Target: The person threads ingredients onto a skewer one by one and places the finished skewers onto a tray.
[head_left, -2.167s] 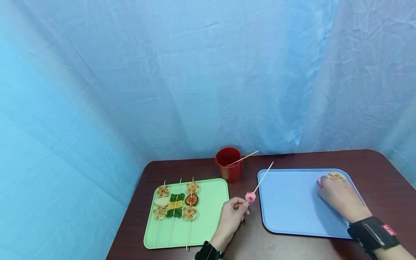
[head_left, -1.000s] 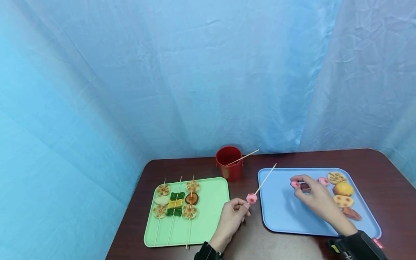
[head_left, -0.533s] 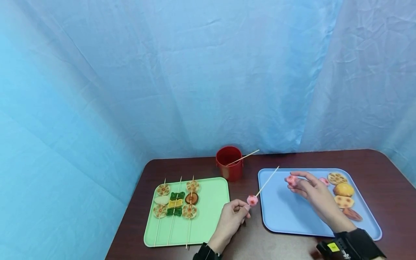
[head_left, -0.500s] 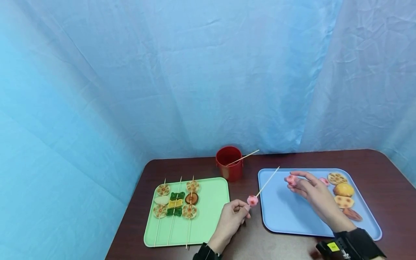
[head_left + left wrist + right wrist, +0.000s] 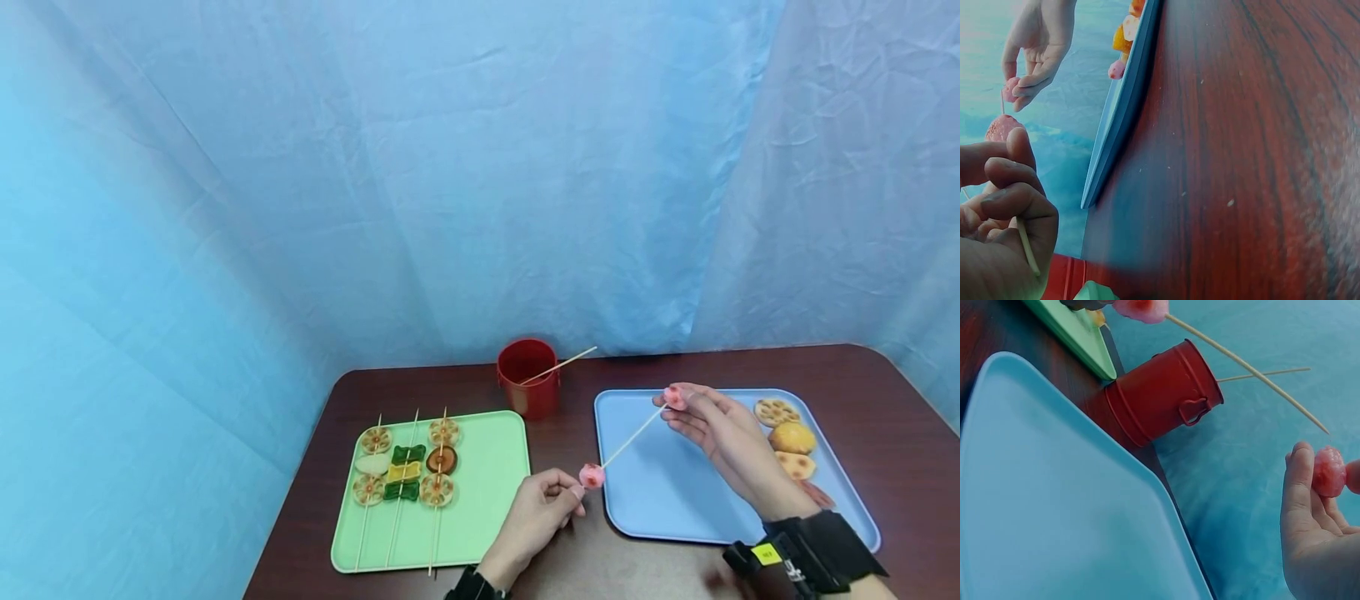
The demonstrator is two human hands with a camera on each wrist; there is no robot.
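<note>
My left hand [image 5: 532, 517] grips a thin wooden skewer [image 5: 633, 437] between thumb and curled fingers, its pointed end slanting up to the right. One pink ball-shaped food piece [image 5: 592, 476] with red patches is threaded on it, right by my fingertips. Above the blue tray [image 5: 652, 508], my right hand [image 5: 731, 446] pinches a second such pink piece [image 5: 674, 397] between thumb and fingers. In the right wrist view, the skewer's tip stands just short of this piece [image 5: 1329, 472], pointing at it.
The green tray [image 5: 487, 500] at left bears several loaded skewers. Behind it stands a red bucket [image 5: 540, 400] with one bare skewer [image 5: 573, 359]. Along the blue tray's right side lie a lotus-root slice [image 5: 777, 412], a yellow piece [image 5: 792, 437] and other pieces.
My right hand has lifted a pink piece off the blue tray and carried it left to the skewer's tip. My left hand has tilted the skewer further right, towards that piece.
</note>
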